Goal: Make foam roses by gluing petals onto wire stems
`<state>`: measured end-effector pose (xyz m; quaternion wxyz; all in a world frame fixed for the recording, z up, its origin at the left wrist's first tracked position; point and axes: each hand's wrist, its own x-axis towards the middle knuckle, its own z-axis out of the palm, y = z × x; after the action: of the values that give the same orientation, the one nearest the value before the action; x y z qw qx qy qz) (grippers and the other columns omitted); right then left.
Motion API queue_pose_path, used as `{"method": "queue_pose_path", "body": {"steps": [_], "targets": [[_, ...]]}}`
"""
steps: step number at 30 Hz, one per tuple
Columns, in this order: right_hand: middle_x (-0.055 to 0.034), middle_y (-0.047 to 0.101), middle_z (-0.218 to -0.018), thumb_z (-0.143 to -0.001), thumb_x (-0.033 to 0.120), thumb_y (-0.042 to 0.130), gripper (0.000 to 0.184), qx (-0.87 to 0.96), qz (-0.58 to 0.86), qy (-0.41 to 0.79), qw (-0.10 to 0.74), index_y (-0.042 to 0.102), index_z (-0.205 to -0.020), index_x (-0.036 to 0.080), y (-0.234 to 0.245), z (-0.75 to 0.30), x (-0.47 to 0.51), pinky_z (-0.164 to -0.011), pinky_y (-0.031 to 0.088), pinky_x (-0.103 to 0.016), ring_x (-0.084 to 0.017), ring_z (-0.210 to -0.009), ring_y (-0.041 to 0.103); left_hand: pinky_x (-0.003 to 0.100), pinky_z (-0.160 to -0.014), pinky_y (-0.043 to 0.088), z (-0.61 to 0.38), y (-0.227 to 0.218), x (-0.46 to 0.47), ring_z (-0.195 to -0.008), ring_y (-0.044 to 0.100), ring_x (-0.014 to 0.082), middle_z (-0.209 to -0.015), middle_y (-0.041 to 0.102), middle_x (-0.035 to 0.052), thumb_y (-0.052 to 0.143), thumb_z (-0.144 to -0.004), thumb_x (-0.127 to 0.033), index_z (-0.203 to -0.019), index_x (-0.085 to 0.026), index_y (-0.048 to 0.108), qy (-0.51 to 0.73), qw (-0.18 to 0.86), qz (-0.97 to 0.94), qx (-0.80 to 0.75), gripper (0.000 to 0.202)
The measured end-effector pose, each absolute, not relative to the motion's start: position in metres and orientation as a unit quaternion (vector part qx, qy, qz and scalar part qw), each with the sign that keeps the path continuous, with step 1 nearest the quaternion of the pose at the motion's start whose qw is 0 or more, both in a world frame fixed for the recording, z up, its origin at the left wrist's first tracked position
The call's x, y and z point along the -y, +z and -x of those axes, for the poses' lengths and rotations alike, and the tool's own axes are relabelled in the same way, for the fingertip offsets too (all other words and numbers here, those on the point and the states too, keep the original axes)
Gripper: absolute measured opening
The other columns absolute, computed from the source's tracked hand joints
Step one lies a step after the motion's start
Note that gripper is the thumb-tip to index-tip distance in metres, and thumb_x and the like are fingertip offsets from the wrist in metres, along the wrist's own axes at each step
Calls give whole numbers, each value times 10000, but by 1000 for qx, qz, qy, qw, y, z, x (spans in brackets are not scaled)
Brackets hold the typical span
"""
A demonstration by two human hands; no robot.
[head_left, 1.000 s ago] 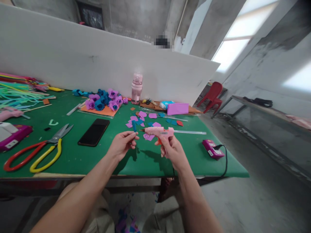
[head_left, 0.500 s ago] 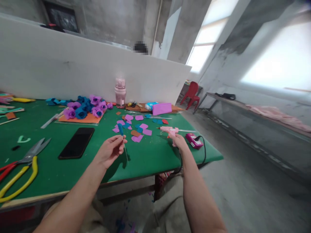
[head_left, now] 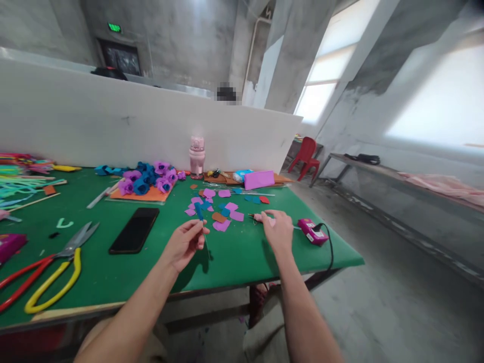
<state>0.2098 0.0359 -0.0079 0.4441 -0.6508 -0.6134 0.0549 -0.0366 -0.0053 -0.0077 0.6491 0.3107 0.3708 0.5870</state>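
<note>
In my left hand (head_left: pixel 186 243), the thumb and fingers pinch a thin wire stem with a rolled blue paper piece (head_left: pixel 198 210) at its top. The stem points down past the fingers toward the table. My right hand (head_left: pixel 279 229) is bent over a pink glue gun (head_left: pixel 259 217) at table height, covering most of its body. Its nozzle points left, toward loose purple petals (head_left: pixel 236 216), blue pieces and a brown piece (head_left: pixel 218 217) lying between my hands.
On the green table (head_left: pixel 159 272) are a phone (head_left: pixel 134 230), large scissors (head_left: pixel 71 248), purple and blue paper flowers (head_left: pixel 145 179), a pink bottle (head_left: pixel 197 159), a purple case (head_left: pixel 259 179) and a magenta power box with a cable (head_left: pixel 313 232). A white board (head_left: pixel 151 121) stands behind.
My right hand has shifted from the glue gun's handle to over its body, and the gun sits lower. My left hand still holds the blue-topped stem. The view has tilted up and turned left.
</note>
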Motion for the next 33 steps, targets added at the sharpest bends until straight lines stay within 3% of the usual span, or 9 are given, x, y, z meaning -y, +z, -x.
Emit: {"method": "queue_pose_path", "body": {"steps": [2,5,9,20,26,30,33], "targets": [[-111,657,-997,-818,417,456,354,638,535,220,508,659,-948,159,-5,-183,-28,-857,410,-394,-231,-978,560,147,-389,396,36,-8,6,-451,495,43,-638,629,12,741,-634,-261,-802,-123,649,579,654,-306,-379,237],[-73,659,-1051,-822,425,466,350,586,423,465,512,649,-1016,198,-7,-142,-14,-808,456,-341,-196,-972,588,145,-398,407,34,-8,7,-464,507,45,-643,630,15,740,-636,-241,-789,-117,653,569,657,-311,-383,215],[-58,638,-1116,-804,404,515,330,549,376,542,513,650,-1042,219,-12,-107,2,-885,436,-353,-202,-1060,555,147,-407,416,31,-9,8,-463,506,43,-649,634,14,740,-634,-250,-772,-120,656,568,657,-311,-385,207],[-59,616,-1134,-870,322,445,298,602,367,447,551,628,-1081,218,-13,-95,15,-972,394,-349,-183,-1089,534,166,-434,426,28,-10,7,-470,518,55,-633,639,14,760,-596,-274,-708,-115,641,577,645,-321,-385,228],[-75,596,-1099,-883,253,406,303,696,408,260,531,605,-1108,215,-9,-95,23,-945,394,-353,-185,-1063,507,174,-471,433,24,-10,10,-478,518,62,-566,597,-19,736,-627,-295,-674,-129,626,591,616,-347,-389,205],[-104,544,-1165,-859,235,437,340,760,431,118,472,562,-1173,193,-4,-93,33,-985,325,-424,-235,-1118,441,155,-469,414,24,-12,11,-487,505,51,-576,587,-30,733,-627,-292,-666,-127,633,616,544,-379,-426,197],[-90,525,-1201,-852,228,456,344,789,392,79,466,553,-1182,215,3,-96,36,-996,298,-428,-236,-1139,424,148,-449,402,29,-13,9,-478,498,47,-586,591,-26,742,-617,-282,-675,-119,634,618,545,-368,-431,205]]}}
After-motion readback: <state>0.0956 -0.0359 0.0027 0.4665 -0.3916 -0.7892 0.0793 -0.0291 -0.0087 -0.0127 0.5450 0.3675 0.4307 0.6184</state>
